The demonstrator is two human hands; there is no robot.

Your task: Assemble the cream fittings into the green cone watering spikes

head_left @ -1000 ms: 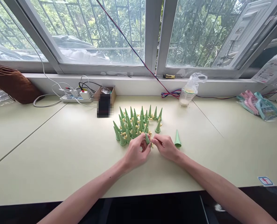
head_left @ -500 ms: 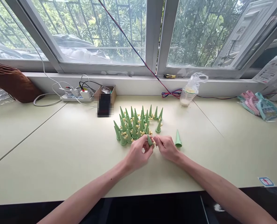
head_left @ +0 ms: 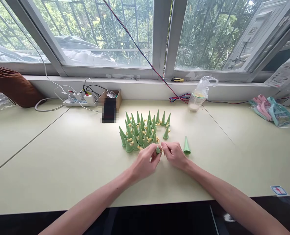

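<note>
My left hand [head_left: 146, 160] is closed around a small green cone [head_left: 158, 150], its tip showing between thumb and fingers. Right beside it, my right hand [head_left: 175, 155] pinches at the cone's side, where a tiny pale-yellow piece shows; the fingers hide most of it. Just beyond my hands stands a cluster of upright green cones [head_left: 135, 130] with small yellow pieces at their sides. One cone [head_left: 166, 133] stands slightly apart at the cluster's right. Another green cone [head_left: 186, 147] stands alone to the right of my right hand, with no yellow piece visible on it.
At the back are a power strip [head_left: 80, 102] with cables, a cardboard box [head_left: 119, 98] behind a blurred dark object, and a plastic cup in a clear bag [head_left: 196, 101]. Pink and teal packaged items [head_left: 272, 111] lie right. The table's front edge runs below my forearms.
The cone in my left hand has tilted, so its tip now points more toward me. My hands have barely shifted, and the standing cones are unmoved.
</note>
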